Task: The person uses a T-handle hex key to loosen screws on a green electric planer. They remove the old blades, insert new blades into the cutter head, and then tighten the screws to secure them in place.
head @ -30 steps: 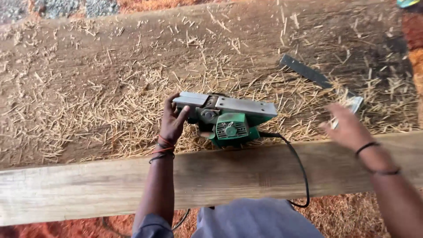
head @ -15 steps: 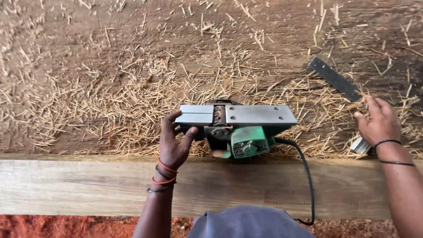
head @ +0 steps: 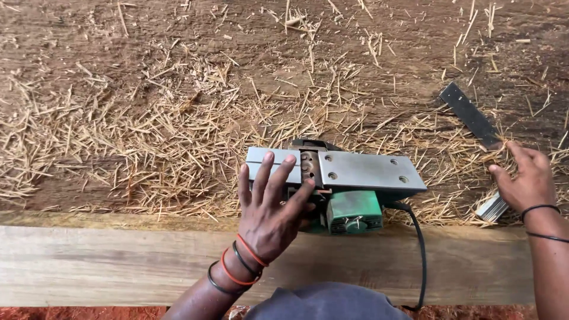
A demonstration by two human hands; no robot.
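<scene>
Planer (head: 349, 184) under flat, spread left hand (head: 274, 208)

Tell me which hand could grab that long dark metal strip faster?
Probably the right hand. It lies beside the near end of the dark flat metal strip, while the left hand rests flat on the upturned green electric planer's silver sole, farther away.
</scene>
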